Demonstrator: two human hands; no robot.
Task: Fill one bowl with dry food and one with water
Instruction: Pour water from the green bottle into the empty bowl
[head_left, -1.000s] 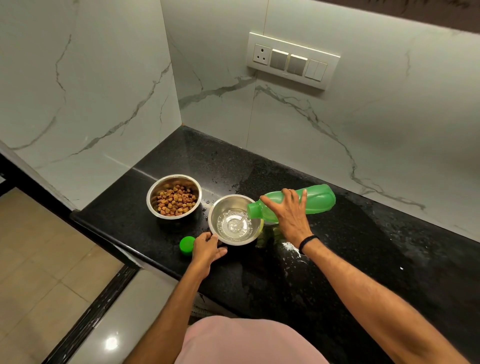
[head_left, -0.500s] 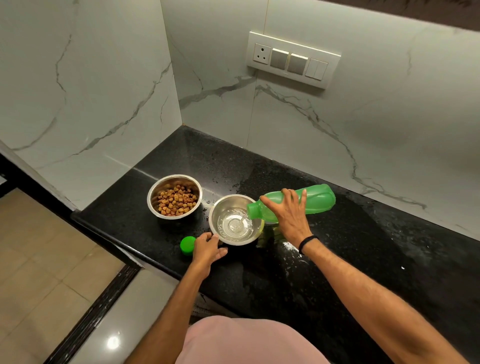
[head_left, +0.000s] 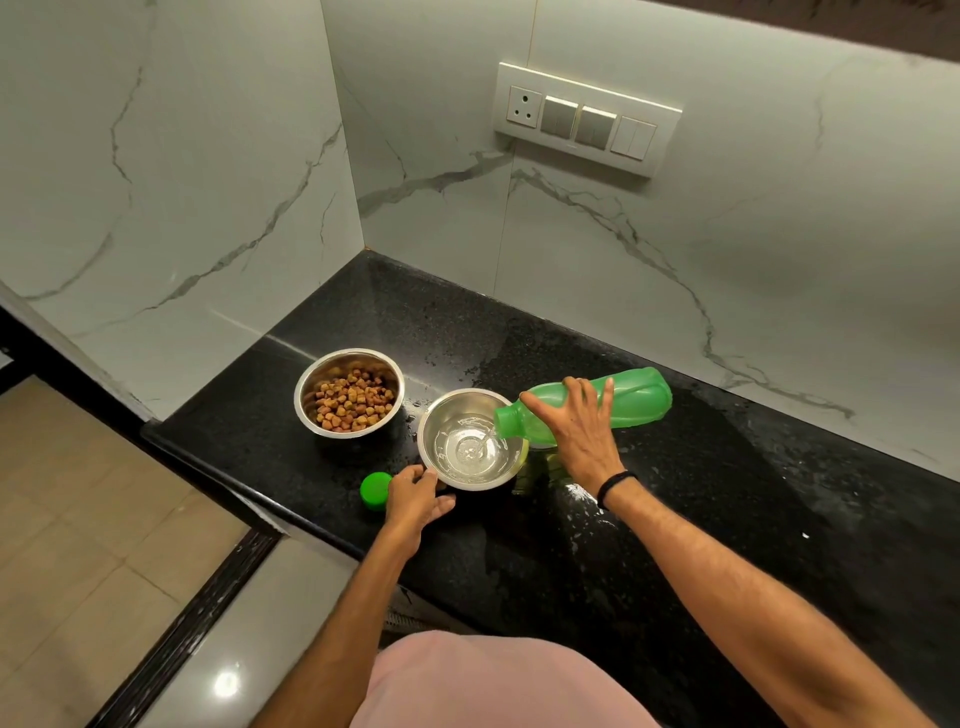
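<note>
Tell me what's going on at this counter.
A person's right-hand grip tips a green plastic bottle, pouring water into a round steel bowl that the left-hand grip steadies by its near rim. The other steel bowl already holds brown dry food. The bottle's green cap lies on the black counter.

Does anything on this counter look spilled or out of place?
Yes. Water is splashed on the black counter: a shiny wet patch lies beside the water bowl, below the green bottle, with droplets scattered behind it. The green cap sits loose near the front edge.
</note>
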